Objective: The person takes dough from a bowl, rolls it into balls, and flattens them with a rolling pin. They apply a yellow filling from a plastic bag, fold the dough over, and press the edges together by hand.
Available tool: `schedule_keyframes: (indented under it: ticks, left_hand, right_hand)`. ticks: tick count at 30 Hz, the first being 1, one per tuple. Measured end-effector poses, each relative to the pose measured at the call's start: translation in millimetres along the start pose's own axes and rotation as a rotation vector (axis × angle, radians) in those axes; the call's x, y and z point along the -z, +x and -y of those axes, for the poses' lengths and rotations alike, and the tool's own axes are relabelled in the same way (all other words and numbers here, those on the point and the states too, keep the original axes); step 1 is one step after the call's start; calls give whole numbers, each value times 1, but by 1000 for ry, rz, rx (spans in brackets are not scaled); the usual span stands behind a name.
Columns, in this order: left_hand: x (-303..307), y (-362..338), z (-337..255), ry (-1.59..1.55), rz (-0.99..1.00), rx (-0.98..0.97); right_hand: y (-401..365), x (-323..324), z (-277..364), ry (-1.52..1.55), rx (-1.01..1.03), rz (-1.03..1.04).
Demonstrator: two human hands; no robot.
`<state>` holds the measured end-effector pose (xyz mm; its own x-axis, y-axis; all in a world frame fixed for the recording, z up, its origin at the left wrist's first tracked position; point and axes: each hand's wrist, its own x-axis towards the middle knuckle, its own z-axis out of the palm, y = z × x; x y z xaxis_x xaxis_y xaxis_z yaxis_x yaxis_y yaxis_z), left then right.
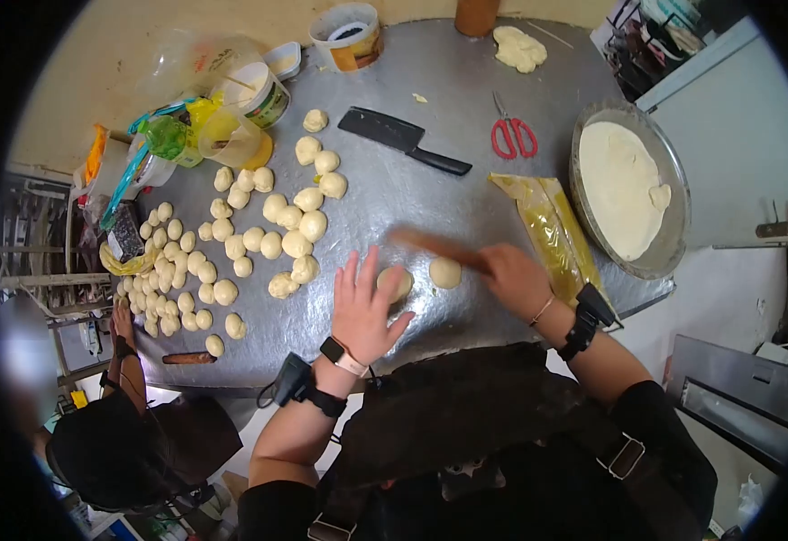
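My left hand (364,311) is spread open over the near part of the metal table, its fingers beside and partly over a dough piece (400,286). In my right hand (517,284) is a wooden rolling pin (439,245), gripped at one end. The pin's far end is blurred and points left above the table. A round, flattened dough ball (445,272) lies just under the pin, between my two hands. To the left are many more dough balls (297,243) in loose clusters.
A black cleaver (385,129) and red-handled scissors (513,135) lie farther back. On the right are a yellow plastic packet (556,234) and a large flour bowl (680,180). Tubs (347,41) line the wall. A co-worker's hand (122,320) rests at the left edge.
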<state>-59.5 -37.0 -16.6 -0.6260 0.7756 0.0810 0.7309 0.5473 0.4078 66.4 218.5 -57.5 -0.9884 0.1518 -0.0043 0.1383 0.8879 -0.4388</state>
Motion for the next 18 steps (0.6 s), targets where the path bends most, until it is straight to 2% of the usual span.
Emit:
schedule_keyframes:
  ticks: [2, 5, 6, 8, 10, 12, 14, 16, 17, 18]
  left_hand:
    - [1, 2, 0, 46, 61, -100]
    - [-39, -17, 27, -134, 102, 20]
    - [-52, -20, 39, -194, 124, 62]
    - [-76, -11, 26, 14, 54, 103]
    - [-85, 24, 28, 218, 167, 279]
    - [-92, 78, 49, 375, -192, 308]
    - [-88, 131, 80, 364, -386, 329]
    - [-72, 173, 99, 429, -422, 259]
    - [-70, 175, 102, 364, -467, 95]
    - [-64, 169, 94, 182, -459, 99]
  right_hand:
    - [17, 13, 17, 22, 351, 77]
    - [18, -16, 8, 9, 312, 30]
    - [17, -27, 9, 16, 202, -6]
    - [18, -44, 11, 20, -19, -60]
    - [51, -58, 6, -115, -76, -101]
    - [110, -47, 4, -174, -90, -244]
    - [163, -50, -4, -208, -139, -392]
    - [191, -56, -8, -186, -63, -443]
    - [209, -52, -18, -191, -16, -490]
    - [204, -36, -16, -79, 29, -559]
